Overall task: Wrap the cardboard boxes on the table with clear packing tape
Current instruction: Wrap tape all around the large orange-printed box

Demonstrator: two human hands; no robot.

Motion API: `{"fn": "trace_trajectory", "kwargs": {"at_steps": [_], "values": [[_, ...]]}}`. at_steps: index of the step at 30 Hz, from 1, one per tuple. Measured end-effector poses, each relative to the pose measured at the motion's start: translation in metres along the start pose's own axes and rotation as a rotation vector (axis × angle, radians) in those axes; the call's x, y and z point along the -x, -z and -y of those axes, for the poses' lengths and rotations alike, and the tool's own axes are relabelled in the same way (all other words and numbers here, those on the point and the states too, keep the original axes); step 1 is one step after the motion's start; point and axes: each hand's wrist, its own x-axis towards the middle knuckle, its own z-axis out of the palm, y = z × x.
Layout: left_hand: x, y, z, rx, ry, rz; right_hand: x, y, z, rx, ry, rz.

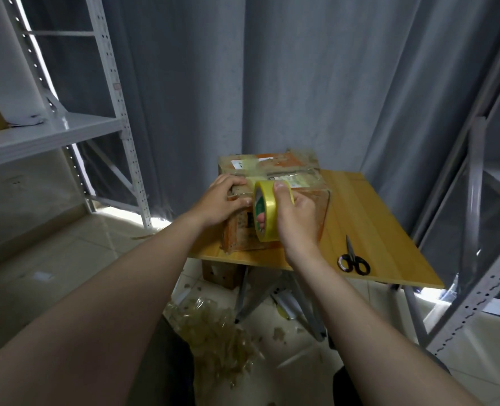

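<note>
A worn cardboard box (pixel 298 183) with orange print and old tape strips stands on the wooden table (pixel 369 224). My right hand (pixel 294 218) grips a roll of clear yellowish packing tape (pixel 265 209), thumb on top, fingers through the core, held against the box's near upper edge. My left hand (pixel 224 200) rests on the box's left top corner with its fingers curled over the edge, right beside the roll. A short strip of tape runs from the roll onto the box top.
Black scissors (pixel 353 259) lie on the table's near right part. A heap of crumpled used tape (pixel 213 326) and a small cardboard box (pixel 222 272) sit on the floor under the table. Metal shelving stands left (pixel 117 112) and right (pixel 477 200).
</note>
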Motion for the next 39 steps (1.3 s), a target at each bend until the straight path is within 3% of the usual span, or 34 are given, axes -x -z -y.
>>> {"fn": "trace_trajectory", "kwargs": {"at_steps": [19,23,31,35,39], "values": [[0.001,0.002,-0.002,0.067,0.041,0.024,0.016,0.008,-0.069,0.118,-0.224,0.062],[0.006,-0.002,-0.007,0.136,0.035,-0.010,0.008,0.013,-0.078,0.151,-0.203,0.049],[0.047,-0.025,0.007,0.393,0.261,-0.180,-0.037,0.056,-0.095,0.197,-0.148,-0.357],[0.062,-0.043,0.014,0.289,0.467,-0.176,-0.060,0.066,-0.106,0.260,-0.333,-0.265],[0.070,-0.050,0.017,0.346,0.481,-0.212,-0.061,0.055,-0.108,0.224,-0.368,-0.182]]}}
